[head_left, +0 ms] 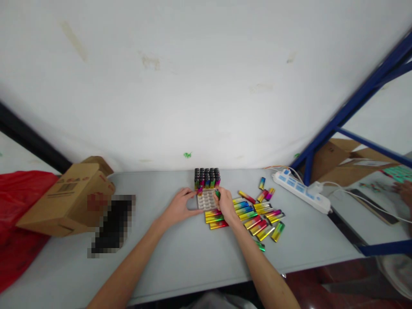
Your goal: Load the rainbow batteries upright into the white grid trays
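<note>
A pale tray (206,201) with rows of small slots lies on the table between my hands. My left hand (180,207) grips its left side, thumb at the near edge and fingers at the far corner. A magenta lighter (200,190) stands at the tray's far left corner. Over the tray's far right part, my right hand (225,202) pinches a green lighter (218,194), held fairly upright; its lower end is hidden. Right behind the tray stands a block of lighters (207,177) with black tops, packed in rows. Shiny lighters (257,223) in mixed colours lie loose to the right, some partly under my right hand.
At the left are a cardboard box (77,199), a red bag (24,223) and a blurred-out dark object (112,225). A white power strip (301,191) with cables lies at the right, beside a blue metal frame (354,111). Another person's hand (404,191) shows at the far right. A white wall (206,94) rises behind.
</note>
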`<act>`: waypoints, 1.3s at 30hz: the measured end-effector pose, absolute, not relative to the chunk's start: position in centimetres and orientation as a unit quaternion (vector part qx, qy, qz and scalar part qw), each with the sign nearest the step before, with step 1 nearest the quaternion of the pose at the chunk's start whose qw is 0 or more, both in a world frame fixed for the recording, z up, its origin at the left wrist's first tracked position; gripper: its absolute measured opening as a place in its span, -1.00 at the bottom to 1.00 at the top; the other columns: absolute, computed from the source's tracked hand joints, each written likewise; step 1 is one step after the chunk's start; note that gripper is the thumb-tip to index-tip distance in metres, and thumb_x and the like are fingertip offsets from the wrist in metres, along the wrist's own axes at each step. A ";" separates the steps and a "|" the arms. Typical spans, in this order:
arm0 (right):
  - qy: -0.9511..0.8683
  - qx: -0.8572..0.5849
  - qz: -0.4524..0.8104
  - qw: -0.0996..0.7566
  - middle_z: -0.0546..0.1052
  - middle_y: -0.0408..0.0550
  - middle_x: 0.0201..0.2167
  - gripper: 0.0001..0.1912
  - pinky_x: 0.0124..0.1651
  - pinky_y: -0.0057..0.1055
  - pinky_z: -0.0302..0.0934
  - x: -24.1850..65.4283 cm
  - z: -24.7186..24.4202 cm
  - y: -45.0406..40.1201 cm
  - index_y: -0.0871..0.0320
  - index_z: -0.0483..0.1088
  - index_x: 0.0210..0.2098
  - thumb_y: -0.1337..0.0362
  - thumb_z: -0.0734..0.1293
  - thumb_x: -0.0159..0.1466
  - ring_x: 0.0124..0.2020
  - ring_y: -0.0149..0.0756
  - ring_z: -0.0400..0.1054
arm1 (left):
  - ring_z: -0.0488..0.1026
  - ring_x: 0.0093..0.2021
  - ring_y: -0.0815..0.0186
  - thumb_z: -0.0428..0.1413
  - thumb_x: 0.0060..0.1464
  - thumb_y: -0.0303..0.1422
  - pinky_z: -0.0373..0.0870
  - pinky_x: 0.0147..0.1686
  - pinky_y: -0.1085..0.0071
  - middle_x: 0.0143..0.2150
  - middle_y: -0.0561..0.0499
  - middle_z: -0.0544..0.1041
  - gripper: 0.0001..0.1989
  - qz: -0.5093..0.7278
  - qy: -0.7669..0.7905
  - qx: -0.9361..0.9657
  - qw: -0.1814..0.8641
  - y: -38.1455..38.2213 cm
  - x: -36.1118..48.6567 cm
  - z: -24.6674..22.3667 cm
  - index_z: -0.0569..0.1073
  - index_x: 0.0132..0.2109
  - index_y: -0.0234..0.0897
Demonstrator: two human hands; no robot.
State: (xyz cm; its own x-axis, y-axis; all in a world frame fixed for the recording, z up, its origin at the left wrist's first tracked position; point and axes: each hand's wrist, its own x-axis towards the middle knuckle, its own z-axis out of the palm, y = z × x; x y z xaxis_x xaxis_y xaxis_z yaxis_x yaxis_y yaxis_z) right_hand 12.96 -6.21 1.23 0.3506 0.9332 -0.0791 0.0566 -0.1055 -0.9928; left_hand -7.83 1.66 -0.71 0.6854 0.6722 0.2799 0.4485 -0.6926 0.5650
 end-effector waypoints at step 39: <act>-0.677 -0.711 0.050 0.182 0.69 0.10 -0.08 -0.69 -0.20 -0.37 0.30 10.8 3.6 -6.6 0.07 0.50 0.08 -0.01 0.32 0.54 -0.14 -0.08 0.62 | 0.51 0.04 -0.05 0.39 0.08 0.10 0.47 0.12 0.08 -0.04 -0.15 0.57 -0.42 0.231 0.302 0.899 0.217 2.0 -7.8 -1.1 0.64 0.04 -0.25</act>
